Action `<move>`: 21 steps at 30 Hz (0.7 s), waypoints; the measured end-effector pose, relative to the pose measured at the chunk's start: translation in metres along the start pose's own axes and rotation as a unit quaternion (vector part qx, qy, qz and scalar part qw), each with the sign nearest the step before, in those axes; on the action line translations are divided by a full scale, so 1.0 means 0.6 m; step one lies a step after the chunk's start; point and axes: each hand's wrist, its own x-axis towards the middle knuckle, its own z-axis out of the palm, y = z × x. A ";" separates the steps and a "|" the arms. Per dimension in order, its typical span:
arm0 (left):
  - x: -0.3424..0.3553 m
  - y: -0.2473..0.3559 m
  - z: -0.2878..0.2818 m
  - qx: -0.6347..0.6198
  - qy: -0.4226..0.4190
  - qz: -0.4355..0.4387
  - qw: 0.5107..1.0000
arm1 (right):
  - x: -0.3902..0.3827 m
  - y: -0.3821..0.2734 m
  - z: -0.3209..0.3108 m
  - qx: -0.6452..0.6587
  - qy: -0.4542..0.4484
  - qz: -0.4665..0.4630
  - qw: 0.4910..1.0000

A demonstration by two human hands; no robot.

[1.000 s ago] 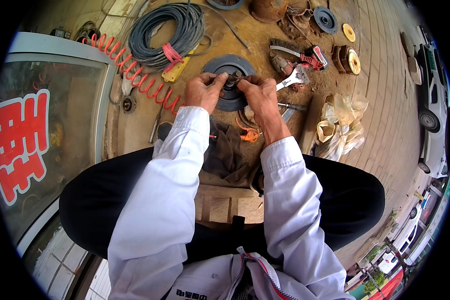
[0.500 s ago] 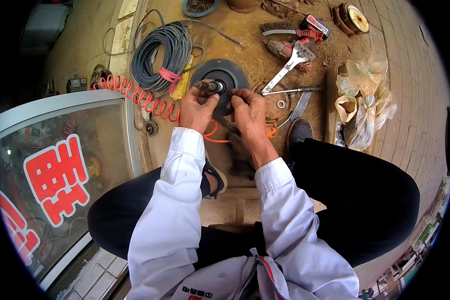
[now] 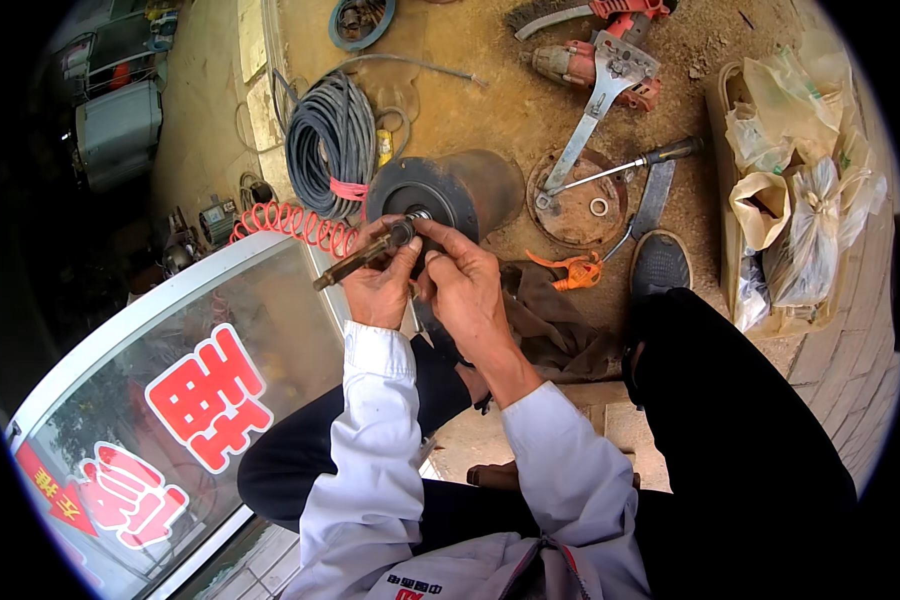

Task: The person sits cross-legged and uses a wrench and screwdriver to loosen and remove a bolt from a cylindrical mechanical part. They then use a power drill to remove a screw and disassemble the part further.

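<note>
In front of me lies a dark metal cylinder [image 3: 500, 190] with a round ridged end face and a shiny stub at its centre. My left hand [image 3: 382, 290] is closed around a brown, worn metal rod-like piece [image 3: 340, 268] with a dark round end, held against that stub. My right hand [image 3: 465, 290] is beside it, the index finger reaching to the stub and the other fingers curled in. What lies between the right fingertips, if anything, is hidden.
An adjustable wrench [image 3: 590, 115] lies over a red power tool [image 3: 565, 65]. A screwdriver [image 3: 660, 155] and washer [image 3: 598, 207] rest on a round rusty plate [image 3: 575, 225]. Coiled black cable [image 3: 320, 130], red spiral hose [image 3: 280, 220] and glass door [image 3: 300, 330] are left; a bag-filled box [image 3: 725, 170] right.
The view has shifted and the cylinder's side now shows. The brown metal piece in my left hand now points left and toward me. My right index finger has extended toward the stub.
</note>
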 end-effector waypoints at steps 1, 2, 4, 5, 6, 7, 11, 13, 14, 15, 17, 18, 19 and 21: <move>-0.002 0.003 0.002 0.013 0.006 0.014 1.000 | -0.004 0.004 0.002 0.008 0.000 -0.004 1.000; -0.002 0.006 0.001 0.021 0.010 0.006 1.000 | -0.006 0.006 0.004 0.017 -0.001 -0.006 1.000; -0.005 0.017 0.004 0.060 0.006 0.015 0.998 | -0.006 0.004 0.007 0.066 -0.008 0.007 0.998; -0.005 0.014 0.007 0.048 0.020 0.025 0.998 | -0.007 0.001 0.013 0.066 0.004 0.002 0.998; -0.005 0.010 0.011 0.036 0.035 0.034 0.998 | -0.008 0.001 0.015 0.064 0.015 -0.004 0.998; -0.006 0.007 0.013 0.024 0.049 0.044 0.998 | -0.006 0.016 0.008 0.067 0.002 0.013 0.998; -0.010 0.016 0.017 0.042 0.036 0.025 0.998 | -0.004 0.014 -0.001 -0.036 -0.005 -0.018 0.999; 0.000 0.002 -0.002 0.090 0.019 0.053 0.994 | -0.007 0.014 0.003 -0.045 -0.004 -0.024 0.999; 0.005 -0.003 -0.009 0.113 0.010 0.067 0.991 | -0.006 0.019 0.008 -0.039 0.006 -0.041 0.998; 0.009 -0.008 -0.010 0.130 0.020 0.086 0.988 | -0.006 0.025 0.012 -0.034 0.014 -0.057 0.998; 0.010 -0.004 -0.004 0.193 0.025 0.111 0.975 | -0.001 0.037 0.015 -0.022 0.037 -0.086 0.995; 0.011 0.003 0.004 0.223 0.027 0.123 0.967 | 0.000 0.031 0.017 -0.015 0.044 -0.085 0.995; 0.011 0.008 0.011 0.225 0.040 0.114 0.967 | -0.004 0.018 0.011 -0.011 0.041 -0.057 0.997; 0.014 0.008 0.006 0.271 0.028 0.139 0.952 | -0.001 0.011 0.006 -0.027 0.042 -0.061 0.997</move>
